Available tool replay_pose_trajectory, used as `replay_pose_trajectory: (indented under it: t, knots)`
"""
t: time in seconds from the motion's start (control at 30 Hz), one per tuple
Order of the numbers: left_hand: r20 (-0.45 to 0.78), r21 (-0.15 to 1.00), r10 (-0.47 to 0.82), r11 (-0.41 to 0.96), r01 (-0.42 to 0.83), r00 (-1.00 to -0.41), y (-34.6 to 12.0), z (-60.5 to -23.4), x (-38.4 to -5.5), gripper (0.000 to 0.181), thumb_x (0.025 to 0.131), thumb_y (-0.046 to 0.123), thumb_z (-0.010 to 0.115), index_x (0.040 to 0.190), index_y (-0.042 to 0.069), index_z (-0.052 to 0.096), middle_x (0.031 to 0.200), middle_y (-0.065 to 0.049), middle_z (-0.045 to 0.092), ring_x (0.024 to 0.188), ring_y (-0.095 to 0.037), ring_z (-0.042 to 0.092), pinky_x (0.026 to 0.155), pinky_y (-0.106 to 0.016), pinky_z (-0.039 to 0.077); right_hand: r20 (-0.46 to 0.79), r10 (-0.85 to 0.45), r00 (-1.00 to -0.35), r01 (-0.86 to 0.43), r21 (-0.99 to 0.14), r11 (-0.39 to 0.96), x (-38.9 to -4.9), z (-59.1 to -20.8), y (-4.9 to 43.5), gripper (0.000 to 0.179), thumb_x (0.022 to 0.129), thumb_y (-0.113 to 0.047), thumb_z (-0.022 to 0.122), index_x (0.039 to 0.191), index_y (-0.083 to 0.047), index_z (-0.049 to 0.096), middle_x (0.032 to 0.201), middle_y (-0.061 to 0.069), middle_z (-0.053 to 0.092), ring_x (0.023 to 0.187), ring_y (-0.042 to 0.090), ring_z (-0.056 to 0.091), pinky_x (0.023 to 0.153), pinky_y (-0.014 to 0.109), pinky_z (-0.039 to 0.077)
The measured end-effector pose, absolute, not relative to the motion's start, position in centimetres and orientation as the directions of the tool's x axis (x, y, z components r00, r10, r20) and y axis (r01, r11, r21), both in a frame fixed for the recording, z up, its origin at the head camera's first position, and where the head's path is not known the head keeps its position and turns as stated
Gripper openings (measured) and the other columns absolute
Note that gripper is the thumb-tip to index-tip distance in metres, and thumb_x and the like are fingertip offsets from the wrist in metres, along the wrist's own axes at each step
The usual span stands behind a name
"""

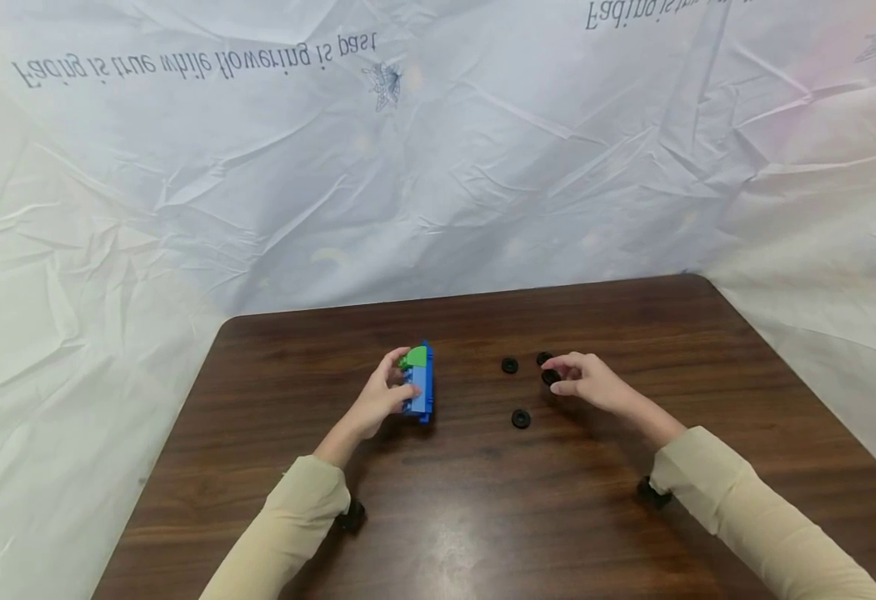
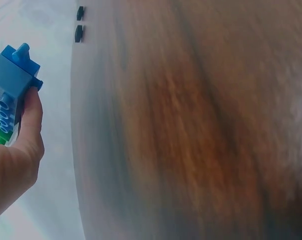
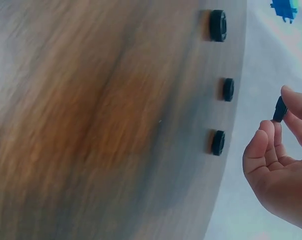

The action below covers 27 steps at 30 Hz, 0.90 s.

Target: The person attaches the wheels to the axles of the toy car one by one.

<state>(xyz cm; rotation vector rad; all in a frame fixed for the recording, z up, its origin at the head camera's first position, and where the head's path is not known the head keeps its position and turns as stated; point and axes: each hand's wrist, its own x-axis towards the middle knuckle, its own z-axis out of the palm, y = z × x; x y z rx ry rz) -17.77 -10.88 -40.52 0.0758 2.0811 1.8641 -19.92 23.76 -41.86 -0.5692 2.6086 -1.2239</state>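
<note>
My left hand grips a toy vehicle body built of blue bricks with a green piece at its far end. In the left wrist view, brick studs and small side pegs show on the blue bricks. Between thumb and fingers, my right hand pinches a small black toy wheel, seen edge-on as a black wheel in the right wrist view. Three more black wheels lie on the table: one wheel, a second wheel close by the right fingers, and a nearer wheel.
Both hands work above a dark brown wooden table with rounded far corners. A pale printed sheet hangs behind the table and along its sides. Dark wrist devices sit under both sleeves, the left device and the right device.
</note>
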Motion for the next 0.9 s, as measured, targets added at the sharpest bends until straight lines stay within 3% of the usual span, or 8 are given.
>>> replay_pose_trajectory:
  t: [0.47, 0.73, 0.9]
  knots:
    - [-0.207, 0.978, 0.28, 0.06, -0.199, -0.937, -9.7, -42.4, -19.1, 0.065, 0.08, 0.004, 0.055, 0.136, 0.023, 0.027, 0.113, -0.014, 0.041, 0.083, -0.017, 0.053, 0.064, -0.029, 0.05, 0.071, -0.485, -0.872, -0.339, -0.802, 0.492, -19.4, -40.2, 20.9, 0.034, 0.082, -0.014, 0.061, 0.113, 0.0, 0.057, 0.091, 0.01, 0.051, 0.076, 0.013, 0.043, 0.06, 0.024, 0.039]
    - [-0.183, 0.983, 0.295, 0.037, -0.18, -0.938, -8.8, -42.3, -19.3, 0.063, 0.079, 0.003, 0.054, 0.133, 0.025, 0.029, 0.112, -0.013, 0.044, 0.081, -0.016, 0.054, 0.062, -0.029, 0.051, 0.09, -0.518, -0.851, -0.354, -0.827, 0.437, -19.1, -39.6, 19.2, 0.037, 0.082, -0.02, 0.061, 0.115, -0.006, 0.056, 0.106, 0.01, 0.057, 0.091, 0.015, 0.05, 0.075, 0.027, 0.044]
    - [-0.176, 0.984, 0.304, 0.041, -0.172, -0.936, -8.6, -42.3, -19.5, 0.065, 0.079, 0.004, 0.054, 0.135, 0.023, 0.027, 0.112, -0.013, 0.044, 0.08, -0.015, 0.053, 0.061, -0.028, 0.05, 0.162, -0.547, -0.821, -0.413, -0.831, 0.373, -19.2, -39.6, 18.2, 0.036, 0.082, -0.021, 0.061, 0.114, -0.006, 0.056, 0.106, 0.008, 0.059, 0.088, 0.01, 0.051, 0.072, 0.024, 0.044]
